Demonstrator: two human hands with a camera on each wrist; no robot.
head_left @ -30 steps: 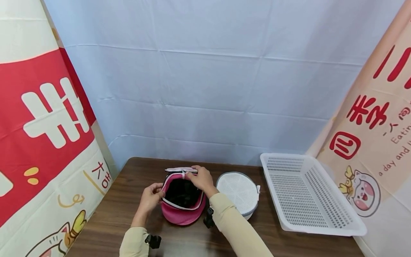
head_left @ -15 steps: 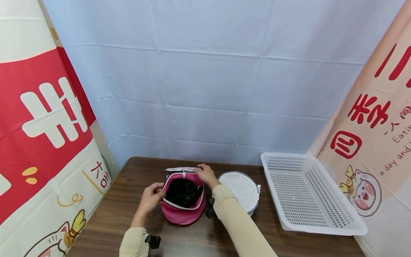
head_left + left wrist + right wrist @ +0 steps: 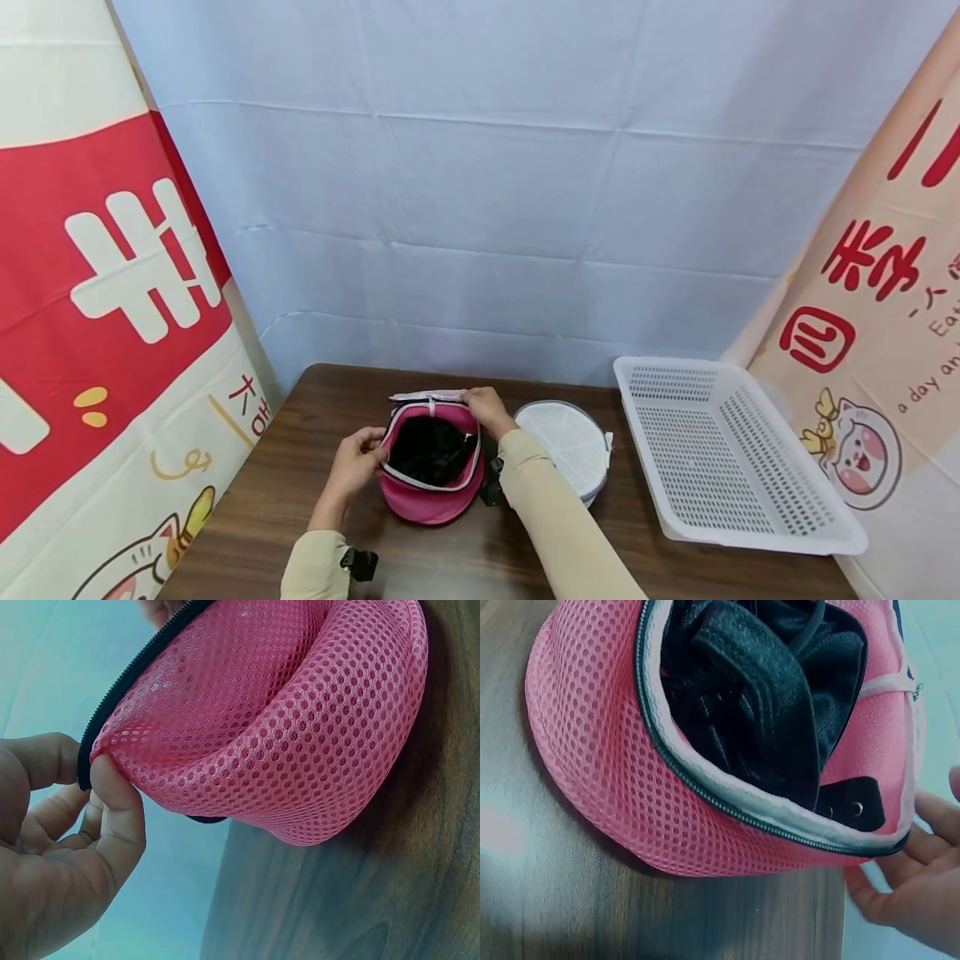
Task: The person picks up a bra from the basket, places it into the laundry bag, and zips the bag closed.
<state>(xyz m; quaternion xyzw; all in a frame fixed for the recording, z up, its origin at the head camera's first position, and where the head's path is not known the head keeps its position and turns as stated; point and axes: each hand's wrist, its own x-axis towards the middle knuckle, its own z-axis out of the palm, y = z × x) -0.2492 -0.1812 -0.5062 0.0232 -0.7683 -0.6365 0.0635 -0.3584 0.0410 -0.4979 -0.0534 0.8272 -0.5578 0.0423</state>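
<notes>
A pink mesh laundry bag [image 3: 431,504] stands on the table with its zipped mouth open. My left hand [image 3: 355,464] pinches the left side of its rim between thumb and fingers, as the left wrist view also shows. At the back right corner of the rim, my right hand [image 3: 489,410] holds the edge by the folded-back lid [image 3: 427,396]. Part of the right hand's grip is hidden behind the bag. Inside lies a black, shiny fabric item [image 3: 772,697] with a wide strap and a tab [image 3: 859,806] bearing small metal rings.
Just right of the bag sits a round white mesh bag [image 3: 566,446] with grey trim, partly behind the right sleeve. A white perforated plastic basket [image 3: 652,475] stands at the table's right. Behind the brown wooden table [image 3: 300,442] hangs a pale blue cloth [image 3: 450,208].
My right hand has shifted right along the back of the rim, from over the opening to its back right corner. The left hand keeps its pinch on the rim.
</notes>
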